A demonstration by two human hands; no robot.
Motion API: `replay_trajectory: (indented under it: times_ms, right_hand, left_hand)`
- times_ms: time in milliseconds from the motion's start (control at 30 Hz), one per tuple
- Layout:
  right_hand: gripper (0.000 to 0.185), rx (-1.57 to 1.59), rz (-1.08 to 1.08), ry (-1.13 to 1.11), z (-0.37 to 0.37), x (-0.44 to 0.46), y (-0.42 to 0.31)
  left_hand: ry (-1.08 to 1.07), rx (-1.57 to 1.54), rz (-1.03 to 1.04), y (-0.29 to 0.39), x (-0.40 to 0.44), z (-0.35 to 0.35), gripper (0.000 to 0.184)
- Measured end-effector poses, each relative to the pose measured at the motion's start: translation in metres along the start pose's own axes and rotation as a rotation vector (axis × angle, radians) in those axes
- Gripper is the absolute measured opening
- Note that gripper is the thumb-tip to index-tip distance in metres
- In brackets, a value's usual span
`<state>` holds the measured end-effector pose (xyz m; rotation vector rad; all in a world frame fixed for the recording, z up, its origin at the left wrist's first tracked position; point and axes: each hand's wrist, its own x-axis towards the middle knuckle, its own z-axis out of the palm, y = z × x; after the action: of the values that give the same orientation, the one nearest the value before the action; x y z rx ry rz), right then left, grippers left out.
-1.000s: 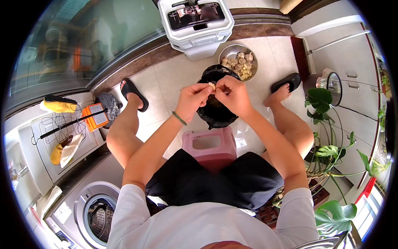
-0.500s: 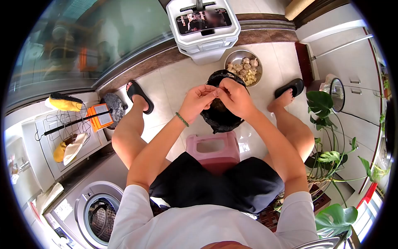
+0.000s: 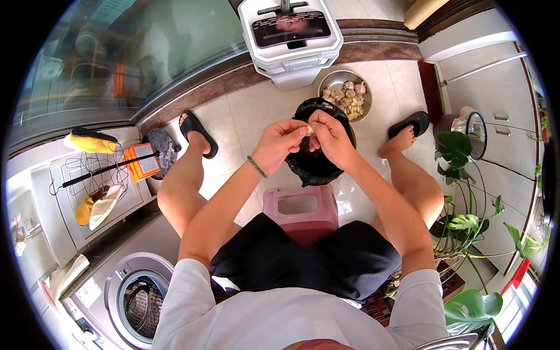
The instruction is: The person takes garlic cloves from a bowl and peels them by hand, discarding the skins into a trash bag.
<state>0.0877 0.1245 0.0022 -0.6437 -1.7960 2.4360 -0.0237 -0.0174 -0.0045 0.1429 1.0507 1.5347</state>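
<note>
Fingertips of my left hand (image 3: 284,139) and my right hand (image 3: 328,137) meet over a bin lined with a black bag (image 3: 312,169). Between them is a small pale garlic clove (image 3: 309,130), pinched from both sides and partly covered by the fingers. Just beyond the bin sits a round metal bowl (image 3: 369,96) on the floor. Whole garlic bulbs (image 3: 350,88) fill its far side, and loose pale cloves (image 3: 354,109) lie nearer. The bin's inside is dark, so its contents are hard to make out.
A pink plastic stool (image 3: 326,207) stands between my knees. Beyond the bin is a white container (image 3: 291,64) with a phone (image 3: 291,28) on top. Potted plants (image 3: 466,221) and cabinets flank my right; a washing machine (image 3: 140,297) and a wire shoe rack are at left.
My hands have parted slightly at the fingertips, and the pale clove between them now shows more. The phone's picture has changed. The view has shifted a little.
</note>
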Motion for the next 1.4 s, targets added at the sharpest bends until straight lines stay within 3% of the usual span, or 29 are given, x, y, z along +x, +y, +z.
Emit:
replay_trajectory:
  times_ms: [133,333,467,533,633,833,1033,1233,1400]
  right_hand:
    - [0.014,0.115,0.032,0.003,0.003,-0.001,-0.002]
    - [0.015,0.002,-0.084,0.098,-0.005,0.003,0.002]
    - [0.015,-0.179,-0.127,0.102,-0.021,0.003,0.004]
    - [0.01,-0.551,-0.284,0.047,-0.027,0.003,0.006]
    - [0.004,-0.752,-0.256,-0.009,-0.024,-0.006,0.0]
    - [0.005,-0.908,-0.352,0.003,-0.025,-0.007,0.004]
    - [0.007,-1.07,-0.265,-0.038,-0.03,-0.009,0.001]
    - [0.016,-0.751,-0.486,0.128,-0.02,-0.009,-0.012]
    - [0.019,-0.743,-0.603,0.133,-0.014,-0.011,-0.018]
  left_hand:
    - [-0.043,-0.062,0.08,-0.005,0.002,-0.004,0.016]
    - [-0.004,-0.164,0.088,0.008,-0.001,0.002,0.021]
    - [0.009,-0.189,0.081,0.013,-0.002,0.002,0.022]
    - [0.013,-0.137,0.076,0.012,-0.001,0.001,0.022]
    - [0.04,-0.109,0.042,0.011,0.0,-0.002,0.023]
    - [0.008,-0.128,-0.01,0.012,0.003,-0.006,0.024]
    - [0.047,-0.118,-0.033,0.014,0.004,0.0,0.028]
    - [0.109,-0.048,-0.086,0.014,0.005,0.003,0.028]
    - [0.126,0.033,-0.12,0.008,0.005,0.005,0.023]
